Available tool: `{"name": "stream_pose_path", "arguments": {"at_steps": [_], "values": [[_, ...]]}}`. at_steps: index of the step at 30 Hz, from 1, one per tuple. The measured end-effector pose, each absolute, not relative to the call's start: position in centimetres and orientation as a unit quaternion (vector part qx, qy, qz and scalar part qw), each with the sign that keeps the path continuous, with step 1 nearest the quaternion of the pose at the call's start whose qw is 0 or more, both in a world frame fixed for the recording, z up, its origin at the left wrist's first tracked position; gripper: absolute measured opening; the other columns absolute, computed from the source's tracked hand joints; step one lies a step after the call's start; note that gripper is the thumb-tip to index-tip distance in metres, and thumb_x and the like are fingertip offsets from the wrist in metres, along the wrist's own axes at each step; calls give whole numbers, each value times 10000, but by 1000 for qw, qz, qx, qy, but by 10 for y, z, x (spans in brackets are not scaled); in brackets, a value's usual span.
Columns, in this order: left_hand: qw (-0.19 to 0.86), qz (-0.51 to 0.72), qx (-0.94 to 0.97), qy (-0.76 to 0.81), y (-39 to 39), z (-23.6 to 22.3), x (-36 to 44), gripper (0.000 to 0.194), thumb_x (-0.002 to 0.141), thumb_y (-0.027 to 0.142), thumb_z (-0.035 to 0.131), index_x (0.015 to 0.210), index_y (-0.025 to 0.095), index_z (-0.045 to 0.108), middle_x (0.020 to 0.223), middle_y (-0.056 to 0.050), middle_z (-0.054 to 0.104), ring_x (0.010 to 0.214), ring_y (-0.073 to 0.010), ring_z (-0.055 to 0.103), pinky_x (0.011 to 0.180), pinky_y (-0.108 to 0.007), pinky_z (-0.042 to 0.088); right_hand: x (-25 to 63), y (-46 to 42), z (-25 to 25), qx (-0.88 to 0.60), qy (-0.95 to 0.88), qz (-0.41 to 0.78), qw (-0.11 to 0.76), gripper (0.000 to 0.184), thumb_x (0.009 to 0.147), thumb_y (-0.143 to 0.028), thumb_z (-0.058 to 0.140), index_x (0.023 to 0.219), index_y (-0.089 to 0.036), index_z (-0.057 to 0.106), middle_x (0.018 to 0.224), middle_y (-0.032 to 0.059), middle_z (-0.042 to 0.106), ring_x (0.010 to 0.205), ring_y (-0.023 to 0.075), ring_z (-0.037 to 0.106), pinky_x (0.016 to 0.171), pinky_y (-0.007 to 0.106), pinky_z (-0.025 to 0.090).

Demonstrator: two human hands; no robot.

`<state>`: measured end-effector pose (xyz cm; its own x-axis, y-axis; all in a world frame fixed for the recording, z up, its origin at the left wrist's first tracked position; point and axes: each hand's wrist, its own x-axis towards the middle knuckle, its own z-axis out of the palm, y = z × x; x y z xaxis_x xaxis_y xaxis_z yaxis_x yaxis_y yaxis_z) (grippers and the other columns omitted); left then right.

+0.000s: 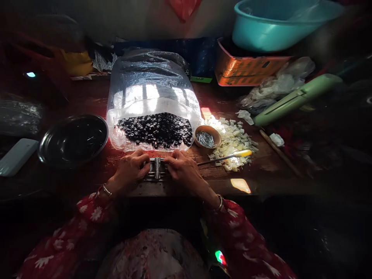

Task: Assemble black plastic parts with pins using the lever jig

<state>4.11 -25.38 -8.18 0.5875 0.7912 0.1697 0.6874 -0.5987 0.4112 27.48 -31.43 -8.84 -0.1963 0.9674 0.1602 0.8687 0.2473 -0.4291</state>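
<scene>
A small metal jig [157, 169] with a raised middle block lies near the table's front edge. My left hand [131, 169] is at its left end, fingers curled in a pinch. At the other end my right hand [185, 169] pinches with thumb and fingers. Whatever sits between the fingertips of either hand is hidden. Small black round parts [157, 130] spill from the mouth of a large translucent woven bag [151, 75] just beyond. To the right, a small brown bowl [217, 144] holds metal pins [204, 138]. A thin rod tool with a yellow handle [243, 153] rests beside my right hand.
Pale small pieces [236, 137] are heaped right of the bowl. A steel basin [43, 149] and a white flat device [19, 157] stand left. Behind are an orange basket [247, 71], a turquoise tub [261, 35] and a green cylindrical object [299, 99]. A stick [280, 153] lies right.
</scene>
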Motion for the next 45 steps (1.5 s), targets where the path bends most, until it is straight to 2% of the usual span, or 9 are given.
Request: {"name": "stream_pose_path", "arguments": {"at_steps": [6,14,20,23,27,30,32,36,45], "values": [[162,189,868,431,-258,-86,41,191,979,299,561,861,214,685,911,-6,599,720,-140,565,673,-292,385,264,-313,-89,-650,-714,141,218,175,913,-182,718,1048,-256,801,1029,50,660,999,241,583,862,365,446],[154,196,864,437,-259,-93,38,217,1012,345,530,905,227,676,962,-6,617,736,-143,585,693,-298,391,269,-313,-89,-629,-737,123,214,144,1010,-267,667,1030,-254,808,1052,61,656,986,229,571,846,350,456],[207,229,858,410,-258,-93,35,253,1032,387,517,919,234,684,972,-9,625,789,-151,626,739,-293,443,299,-316,-91,-547,-722,229,357,205,1018,-263,657,1187,-244,773,1076,52,690,965,197,638,883,321,519],[225,242,851,409,-257,-96,34,242,1032,394,531,947,239,696,989,-8,630,820,-153,640,772,-294,466,333,-307,-86,-612,-657,176,403,197,1029,-280,604,1095,-231,783,1009,48,717,911,193,663,873,318,529],[228,252,844,415,-256,-100,34,226,1021,388,547,937,241,697,990,-7,634,840,-156,646,780,-292,479,377,-278,-78,-767,-583,55,263,211,998,-254,593,1014,-205,797,1105,98,764,1073,251,670,971,366,497],[232,259,842,413,-256,-101,34,233,1027,390,542,925,239,687,984,-9,630,849,-155,643,786,-285,487,393,-254,-77,-820,-557,48,121,216,976,-319,628,1044,-222,809,1165,101,779,1120,279,666,953,378,488],[231,261,842,413,-257,-100,35,228,1027,381,542,919,237,682,978,-11,628,845,-154,641,783,-280,491,396,-242,-78,-825,-556,53,79,203,949,-305,641,1016,-225,815,1109,97,796,1096,284,680,927,369,483],[225,264,841,415,-258,-99,35,205,1016,361,553,931,237,694,974,-9,628,820,-148,642,760,-277,493,396,-233,-81,-822,-562,62,71,164,877,-209,647,890,-197,810,965,115,807,963,268,706,822,321,474],[224,274,844,402,-256,-102,33,209,1012,355,566,924,234,713,960,-11,656,822,-155,664,772,-273,518,403,-249,-78,-819,-548,37,166,266,922,-182,497,905,-170,763,1002,115,787,941,231,678,820,298,471]]}}
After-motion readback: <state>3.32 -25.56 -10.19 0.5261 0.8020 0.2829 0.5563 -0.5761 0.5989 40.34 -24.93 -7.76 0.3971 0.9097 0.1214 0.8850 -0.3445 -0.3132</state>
